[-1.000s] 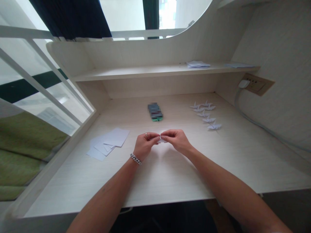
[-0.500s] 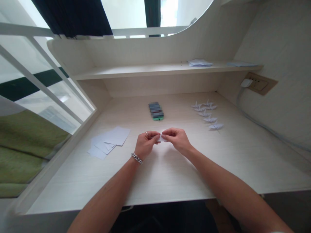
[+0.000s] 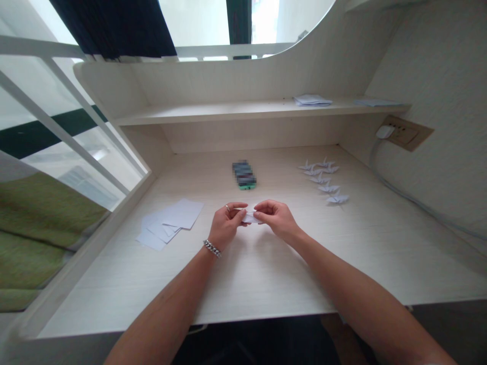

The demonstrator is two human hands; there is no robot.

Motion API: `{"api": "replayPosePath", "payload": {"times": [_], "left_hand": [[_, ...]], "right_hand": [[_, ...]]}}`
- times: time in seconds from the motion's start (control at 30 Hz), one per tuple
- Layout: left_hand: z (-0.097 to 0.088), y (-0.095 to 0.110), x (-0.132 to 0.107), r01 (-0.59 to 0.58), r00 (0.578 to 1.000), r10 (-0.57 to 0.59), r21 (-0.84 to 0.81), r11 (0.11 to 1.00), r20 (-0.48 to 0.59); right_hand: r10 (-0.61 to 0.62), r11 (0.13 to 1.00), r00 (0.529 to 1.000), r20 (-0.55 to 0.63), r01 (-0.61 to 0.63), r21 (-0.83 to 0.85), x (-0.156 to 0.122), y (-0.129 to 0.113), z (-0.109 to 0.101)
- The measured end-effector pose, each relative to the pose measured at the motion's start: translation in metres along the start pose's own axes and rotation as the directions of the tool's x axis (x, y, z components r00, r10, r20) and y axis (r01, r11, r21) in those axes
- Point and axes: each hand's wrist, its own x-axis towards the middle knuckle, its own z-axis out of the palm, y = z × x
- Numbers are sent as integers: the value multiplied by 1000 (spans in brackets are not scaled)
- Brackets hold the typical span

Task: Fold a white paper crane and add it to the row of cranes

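A small folded piece of white paper (image 3: 250,217) is held between my two hands above the middle of the desk. My left hand (image 3: 228,222), with a ring and a chain bracelet, pinches its left side between thumb and fingers. On the right side, my right hand (image 3: 277,217) grips it in the same way. Fingers cover parts of the paper, so its full shape does not show. Several white paper cranes (image 3: 320,179) stand grouped to the right on the desk. Loose white paper sheets (image 3: 183,213) overlap on the left.
Beyond my hands lies a pixelated dark object with a green end (image 3: 245,175). A shelf (image 3: 213,112) runs along the back, bearing a paper stack (image 3: 312,100). A cable (image 3: 411,195) hangs from the wall socket (image 3: 409,133) at right. White rails (image 3: 64,129) border the left.
My left hand has shifted slightly left, widening the gap between the hands. More of the folded paper now shows between them. The cranes and loose sheets stay put.
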Motion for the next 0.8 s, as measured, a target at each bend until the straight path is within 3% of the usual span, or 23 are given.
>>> {"api": "replayPosePath", "payload": {"times": [0.2, 0.43, 0.8], "left_hand": [[-5, 1, 3, 52, 996, -60, -132, 990, -61], [1, -1, -1, -47, 999, 47, 46, 998, 6], [5, -5, -2, -96, 994, 102, 119, 988, -49]], "right_hand": [[-29, 998, 1000, -8, 28, -53, 0, -1, -4], [-46, 997, 999, 27, 47, -61, -1, 1, -1], [-95, 989, 995, -9, 94, -117, -4, 2, 5]]}}
